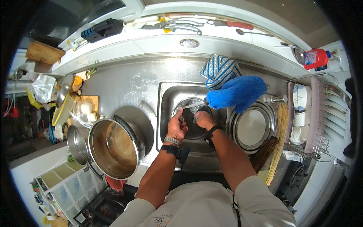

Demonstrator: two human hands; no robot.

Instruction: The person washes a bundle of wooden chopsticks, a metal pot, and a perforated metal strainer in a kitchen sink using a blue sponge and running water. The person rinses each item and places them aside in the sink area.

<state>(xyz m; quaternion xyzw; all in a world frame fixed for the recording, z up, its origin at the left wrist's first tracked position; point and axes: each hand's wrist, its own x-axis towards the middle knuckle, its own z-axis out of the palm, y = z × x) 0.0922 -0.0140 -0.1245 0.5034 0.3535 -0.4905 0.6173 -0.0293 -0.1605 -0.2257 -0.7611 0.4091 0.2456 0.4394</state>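
Both my hands are over the left basin of a steel sink [166,95]. A stream of water [195,105] runs from a tap largely hidden by a blue knitted mitt [238,90]. My left hand [178,126] is in the stream, thumb raised and fingers curled; whether it holds anything is unclear. My right hand [204,119] is bent down beside it, its fingers mostly hidden, with something wet and shiny at the fingertips. Below both hands lies a round metal pan [195,133] with a dark, wet inside.
A large steel pot [113,147] leans left of the sink, next to a smaller pot [76,144]. Nested steel basins [251,129] fill the right bowl, near straw brushes [276,142]. A striped cloth [219,71] hangs by the tap. A dish rack [320,147] stands right; knives [239,25] line the ledge.
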